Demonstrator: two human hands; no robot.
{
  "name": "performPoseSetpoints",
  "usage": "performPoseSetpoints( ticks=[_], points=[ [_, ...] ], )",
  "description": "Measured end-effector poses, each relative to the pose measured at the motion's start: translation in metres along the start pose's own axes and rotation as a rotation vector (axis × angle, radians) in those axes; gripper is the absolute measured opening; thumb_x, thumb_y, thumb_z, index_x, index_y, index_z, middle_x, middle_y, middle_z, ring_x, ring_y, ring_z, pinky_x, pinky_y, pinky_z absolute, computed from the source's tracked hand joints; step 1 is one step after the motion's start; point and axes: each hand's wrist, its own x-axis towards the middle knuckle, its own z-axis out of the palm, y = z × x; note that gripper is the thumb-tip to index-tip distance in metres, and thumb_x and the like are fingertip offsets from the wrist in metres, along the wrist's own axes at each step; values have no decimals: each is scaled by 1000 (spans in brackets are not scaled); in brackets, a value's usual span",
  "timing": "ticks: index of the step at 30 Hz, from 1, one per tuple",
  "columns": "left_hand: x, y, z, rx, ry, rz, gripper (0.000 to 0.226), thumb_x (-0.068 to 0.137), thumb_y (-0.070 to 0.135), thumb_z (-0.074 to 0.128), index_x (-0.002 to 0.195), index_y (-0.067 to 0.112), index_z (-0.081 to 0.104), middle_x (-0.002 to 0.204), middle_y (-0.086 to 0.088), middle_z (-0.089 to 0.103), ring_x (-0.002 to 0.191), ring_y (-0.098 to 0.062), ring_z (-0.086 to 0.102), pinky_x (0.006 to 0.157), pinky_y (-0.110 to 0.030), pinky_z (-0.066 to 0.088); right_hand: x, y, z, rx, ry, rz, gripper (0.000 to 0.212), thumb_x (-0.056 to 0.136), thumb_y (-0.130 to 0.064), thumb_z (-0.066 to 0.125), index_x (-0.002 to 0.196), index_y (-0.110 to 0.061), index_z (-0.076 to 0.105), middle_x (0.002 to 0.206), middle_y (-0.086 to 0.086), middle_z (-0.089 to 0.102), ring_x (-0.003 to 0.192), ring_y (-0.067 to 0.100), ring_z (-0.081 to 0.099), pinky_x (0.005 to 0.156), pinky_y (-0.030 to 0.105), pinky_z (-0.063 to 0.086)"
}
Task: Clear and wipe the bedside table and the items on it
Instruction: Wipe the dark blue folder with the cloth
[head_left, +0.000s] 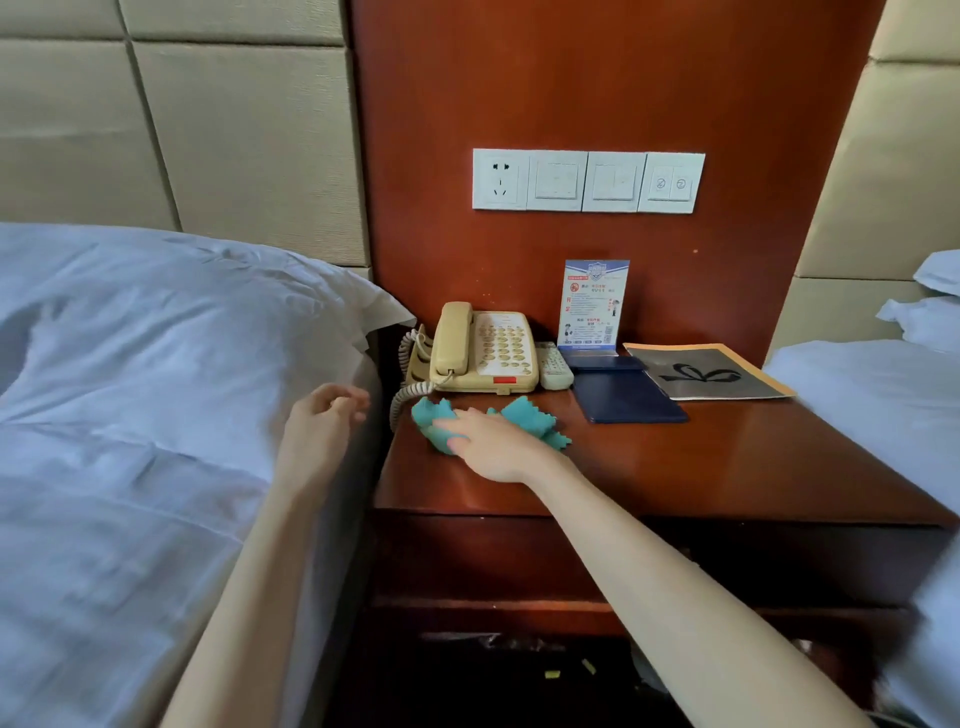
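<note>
My right hand lies palm down on a crumpled teal cloth, pressing it onto the front left of the red-brown bedside table. Its fingers stretch out toward the left. Just behind the cloth stands a beige telephone with a coiled cord. A grey remote lies right of the phone. A dark blue folder, a card stand and a black-and-orange booklet sit further right. My left hand hovers over the bed's edge, fingers loosely curled, holding nothing.
A bed with a white pillow and sheets flanks the table on the left; a second bed is on the right. Wall sockets and switches sit on the wooden panel above. The table's front right has bare wood.
</note>
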Motion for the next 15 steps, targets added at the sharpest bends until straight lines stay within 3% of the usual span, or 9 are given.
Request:
performPoseSetpoints(
  ticks=[4,8,10,13,15],
  points=[
    [-4,-4,1,-75,0,-6,33,88,4,47,70,23,67,78,3,68,77,-16,61,71,-28,45,-20,-15,16,126,-43,-199,42,102,-16,36,141,-30,44,154,-5,30,145,15,16,117,31,6],
    [-22,-3,11,-45,-85,28,30,86,12,49,72,28,71,80,5,71,81,-15,65,78,-32,48,-57,5,14,193,-19,-198,41,101,-17,38,137,-34,48,152,-8,33,143,4,18,114,24,6],
    [-36,1,20,12,-166,75,26,85,19,50,77,31,71,79,7,70,75,-14,63,75,-34,47,-78,21,13,193,24,-155,40,101,-24,39,135,-44,46,152,-12,33,142,4,19,114,29,9],
    [-59,11,37,121,-315,184,22,92,22,52,84,34,69,71,16,64,64,-5,53,66,-21,43,-110,42,12,228,162,-77,37,97,-40,45,131,-55,42,146,-22,38,137,2,24,110,29,19],
    [-77,21,51,198,-420,304,20,95,19,55,92,33,68,88,17,67,77,5,57,71,-5,40,-127,53,8,281,260,-15,43,92,-45,53,132,-53,41,139,-24,44,134,1,31,110,31,27]
  ],
)
